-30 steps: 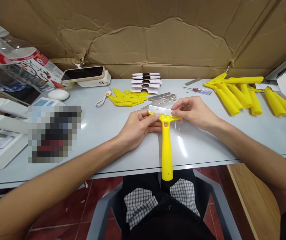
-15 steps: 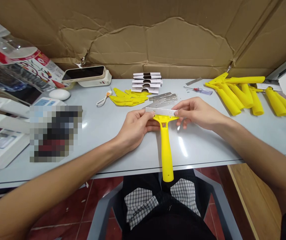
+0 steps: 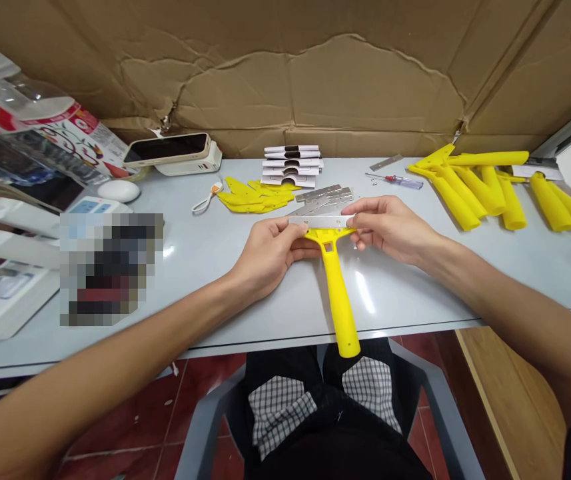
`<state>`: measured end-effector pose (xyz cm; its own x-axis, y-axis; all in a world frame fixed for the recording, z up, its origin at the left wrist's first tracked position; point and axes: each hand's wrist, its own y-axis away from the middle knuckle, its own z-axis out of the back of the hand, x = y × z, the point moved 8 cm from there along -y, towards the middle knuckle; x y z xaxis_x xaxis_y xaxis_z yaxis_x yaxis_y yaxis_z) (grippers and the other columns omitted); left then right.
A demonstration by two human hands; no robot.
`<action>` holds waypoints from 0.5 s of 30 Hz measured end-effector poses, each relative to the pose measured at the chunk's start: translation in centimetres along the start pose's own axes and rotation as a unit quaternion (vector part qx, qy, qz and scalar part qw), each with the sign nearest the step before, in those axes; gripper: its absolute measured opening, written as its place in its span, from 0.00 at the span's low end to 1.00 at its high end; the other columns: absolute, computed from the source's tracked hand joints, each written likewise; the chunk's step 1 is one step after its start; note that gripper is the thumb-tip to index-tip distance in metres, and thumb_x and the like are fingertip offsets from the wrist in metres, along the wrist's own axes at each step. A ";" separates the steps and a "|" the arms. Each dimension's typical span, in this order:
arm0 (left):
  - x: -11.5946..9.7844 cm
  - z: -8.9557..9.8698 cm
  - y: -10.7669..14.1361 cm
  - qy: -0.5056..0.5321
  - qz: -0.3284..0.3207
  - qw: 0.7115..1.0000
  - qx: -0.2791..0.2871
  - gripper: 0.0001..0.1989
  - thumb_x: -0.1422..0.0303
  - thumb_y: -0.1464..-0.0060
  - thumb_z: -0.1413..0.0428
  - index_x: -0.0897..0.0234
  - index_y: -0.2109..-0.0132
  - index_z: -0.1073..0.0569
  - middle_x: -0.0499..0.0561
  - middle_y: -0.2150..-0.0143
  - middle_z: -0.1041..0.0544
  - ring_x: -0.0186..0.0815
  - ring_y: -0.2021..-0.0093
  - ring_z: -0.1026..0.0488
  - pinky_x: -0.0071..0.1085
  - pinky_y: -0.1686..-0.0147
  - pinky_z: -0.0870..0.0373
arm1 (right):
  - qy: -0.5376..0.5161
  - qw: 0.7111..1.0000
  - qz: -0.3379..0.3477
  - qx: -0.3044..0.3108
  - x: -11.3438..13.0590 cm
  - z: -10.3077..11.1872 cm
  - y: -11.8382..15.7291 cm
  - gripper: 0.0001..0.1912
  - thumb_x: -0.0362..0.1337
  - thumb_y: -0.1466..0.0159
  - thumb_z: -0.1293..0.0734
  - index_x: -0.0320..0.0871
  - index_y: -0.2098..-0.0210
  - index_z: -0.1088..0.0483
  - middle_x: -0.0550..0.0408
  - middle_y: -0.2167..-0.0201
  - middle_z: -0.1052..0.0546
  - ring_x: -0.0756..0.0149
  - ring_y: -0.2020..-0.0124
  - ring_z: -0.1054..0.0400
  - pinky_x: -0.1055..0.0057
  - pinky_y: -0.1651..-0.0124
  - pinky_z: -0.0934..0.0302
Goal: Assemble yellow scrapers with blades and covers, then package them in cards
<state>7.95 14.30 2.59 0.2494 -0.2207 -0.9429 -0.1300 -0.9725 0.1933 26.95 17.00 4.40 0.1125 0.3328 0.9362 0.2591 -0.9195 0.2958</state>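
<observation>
A yellow scraper handle [image 3: 340, 297] points down toward me, its wide head turned to the back and its round end past the table's front edge. Across that head lies a flat metal plate [image 3: 322, 221]. My left hand [image 3: 270, 257] pinches the plate and the head at their left end, thumb on top and fingers beneath. At the right end, my right hand [image 3: 388, 227] is closed on the plate with thumb and forefinger. Loose metal plates [image 3: 332, 195] lie just behind, beside several flat yellow pieces [image 3: 245, 198].
Behind the pieces stand stacked white-and-black folded cards [image 3: 291, 167]. At the right are a screwdriver [image 3: 405, 181] and several yellow handles [image 3: 465, 193]. A phone [image 3: 168, 148], a white mouse [image 3: 118, 191] and bottles [image 3: 45, 120] occupy the left. Cardboard [image 3: 365, 87] rises behind.
The handle's lower end has swung to the right and slightly up. The fingers of my right hand have drawn in a little under the head's right end.
</observation>
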 end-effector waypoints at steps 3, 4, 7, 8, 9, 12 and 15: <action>0.0 0.0 0.0 0.002 0.002 1.000 0.002 0.07 0.72 0.37 0.37 0.71 0.61 0.15 0.65 0.58 0.10 0.49 0.59 0.10 0.51 0.46 0.12 | -0.002 1.000 0.001 0.005 0.0 -0.3 0.1 0.09 0.18 0.36 0.26 0.36 0.67 0.19 0.51 0.74 0.20 0.70 0.76 0.26 0.73 0.73 0.29; 0.0 0.0 0.0 0.001 0.006 1.000 0.003 0.07 0.72 0.36 0.38 0.72 0.60 0.15 0.66 0.57 0.10 0.48 0.59 0.10 0.50 0.48 0.12 | 0.000 1.000 0.005 0.003 0.1 -0.3 0.1 0.09 0.18 0.37 0.26 0.36 0.67 0.19 0.50 0.74 0.19 0.70 0.76 0.26 0.73 0.73 0.29; 0.0 0.0 0.0 -0.006 0.024 1.000 0.007 0.08 0.72 0.34 0.38 0.72 0.58 0.15 0.65 0.56 0.11 0.44 0.61 0.12 0.41 0.56 0.12 | 0.011 1.000 0.022 -0.009 0.3 0.0 0.1 0.10 0.18 0.37 0.27 0.36 0.68 0.19 0.50 0.74 0.19 0.71 0.77 0.26 0.74 0.74 0.30; -0.1 0.1 0.0 -0.009 0.029 1.000 0.007 0.07 0.72 0.35 0.38 0.72 0.58 0.15 0.64 0.56 0.11 0.42 0.62 0.13 0.37 0.61 0.13 | 0.013 1.000 0.027 -0.010 0.3 0.1 0.1 0.10 0.18 0.37 0.27 0.36 0.68 0.19 0.50 0.74 0.18 0.71 0.78 0.26 0.74 0.75 0.30; -0.2 0.2 -0.1 -0.012 0.032 0.999 0.005 0.06 0.72 0.36 0.37 0.71 0.59 0.15 0.62 0.57 0.12 0.39 0.64 0.15 0.34 0.65 0.15 | 0.015 0.999 0.032 -0.009 0.3 0.1 0.0 0.10 0.18 0.37 0.27 0.36 0.68 0.19 0.50 0.73 0.18 0.71 0.78 0.26 0.74 0.75 0.30; -0.7 0.8 -0.4 -0.016 0.027 0.999 -0.012 0.02 0.74 0.40 0.34 0.69 0.61 0.17 0.56 0.60 0.16 0.31 0.70 0.22 0.26 0.75 0.25 | 0.022 0.999 0.047 0.000 0.5 0.3 -0.2 0.09 0.18 0.37 0.27 0.36 0.67 0.18 0.49 0.73 0.18 0.70 0.77 0.26 0.74 0.75 0.31; -1.0 1.3 -0.7 -0.014 0.019 0.999 -0.032 0.02 0.75 0.42 0.34 0.69 0.64 0.19 0.53 0.63 0.20 0.29 0.72 0.25 0.23 0.78 0.29 | 0.032 0.998 0.047 -0.001 0.5 0.5 -0.3 0.08 0.19 0.37 0.25 0.36 0.67 0.18 0.50 0.73 0.18 0.71 0.77 0.26 0.75 0.75 0.31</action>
<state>6.54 15.29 3.08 0.2179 -0.2554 -0.9419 -0.0763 -0.9667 0.2445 27.37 17.56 4.74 0.0739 0.2304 0.9703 0.2476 -0.9467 0.2059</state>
